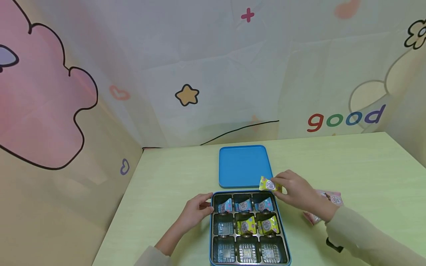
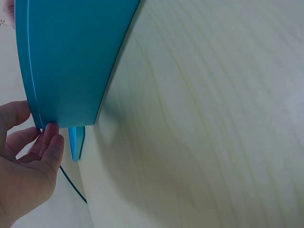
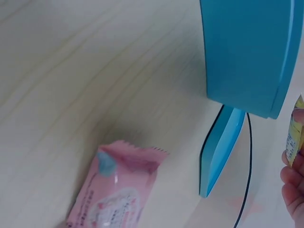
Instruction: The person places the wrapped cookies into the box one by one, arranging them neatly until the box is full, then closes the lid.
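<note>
My right hand [image 1: 296, 190] pinches a yellow wrapped candy [image 1: 267, 184] above the far right corner of a blue box [image 1: 288, 255]. Fingertips of my left hand [image 1: 194, 210] touch the box's left rim near its far corner. The box holds a black tray with three rows of three compartments. Three blue wrapped candies [image 1: 243, 205] lie in the far row. Two yellow candies [image 1: 247, 225] sit in the centre and right compartments of the middle row. Bare ribbed bottoms show in its left compartment and along the near row.
Directly behind the box lies a flat blue lid [image 1: 244, 166]. Pink wrapped candies [image 1: 332, 197] rest on the table [image 1: 366, 162] at the right, partly hidden by my right forearm. A printed cloth backdrop [image 1: 213, 74] stands behind the table.
</note>
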A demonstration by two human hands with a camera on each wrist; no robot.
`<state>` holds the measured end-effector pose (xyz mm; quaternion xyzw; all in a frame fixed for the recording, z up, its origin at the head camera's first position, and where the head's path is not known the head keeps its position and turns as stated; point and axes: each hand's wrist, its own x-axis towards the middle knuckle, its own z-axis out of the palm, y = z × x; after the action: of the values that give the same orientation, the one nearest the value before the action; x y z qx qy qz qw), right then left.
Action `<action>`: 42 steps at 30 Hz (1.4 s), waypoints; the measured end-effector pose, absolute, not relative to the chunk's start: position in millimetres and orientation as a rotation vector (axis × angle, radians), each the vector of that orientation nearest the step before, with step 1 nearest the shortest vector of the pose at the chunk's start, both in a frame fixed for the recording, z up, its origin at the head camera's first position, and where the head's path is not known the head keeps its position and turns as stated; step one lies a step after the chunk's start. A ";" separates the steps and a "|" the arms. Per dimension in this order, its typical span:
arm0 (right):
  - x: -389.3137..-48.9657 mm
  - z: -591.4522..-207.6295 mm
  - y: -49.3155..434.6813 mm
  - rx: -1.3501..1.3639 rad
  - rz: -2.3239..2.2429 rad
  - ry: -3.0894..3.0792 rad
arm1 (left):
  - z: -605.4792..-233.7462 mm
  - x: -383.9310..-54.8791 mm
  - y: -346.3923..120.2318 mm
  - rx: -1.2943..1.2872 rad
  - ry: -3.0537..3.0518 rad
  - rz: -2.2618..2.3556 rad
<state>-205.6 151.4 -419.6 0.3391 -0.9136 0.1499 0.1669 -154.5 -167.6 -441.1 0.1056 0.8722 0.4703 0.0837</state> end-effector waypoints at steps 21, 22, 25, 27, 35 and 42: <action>-188.6 -408.5 133.5 1.103 0.461 -2.407 | -442.6 -154.2 -167.3 0.289 2.601 1.404; -188.1 -408.2 132.4 1.114 0.458 -2.380 | -442.5 -154.2 -167.3 0.289 2.601 1.405; -186.4 -407.3 129.6 1.144 0.474 -2.339 | -441.7 -153.8 -166.9 0.286 2.599 1.405; -185.0 -406.6 128.1 1.151 0.476 -2.340 | -441.2 -153.5 -166.6 0.283 2.599 1.404; -178.1 -403.9 122.1 1.157 0.458 -2.431 | -439.8 -152.6 -165.9 0.278 2.597 1.410; -174.5 -399.8 114.9 1.197 0.454 -2.448 | -438.4 -151.4 -165.7 0.284 2.593 1.414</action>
<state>-174.5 114.9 -399.8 0.4256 -0.8703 0.1615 0.1883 -151.4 -165.7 -438.4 0.0953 0.8705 0.4749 0.0873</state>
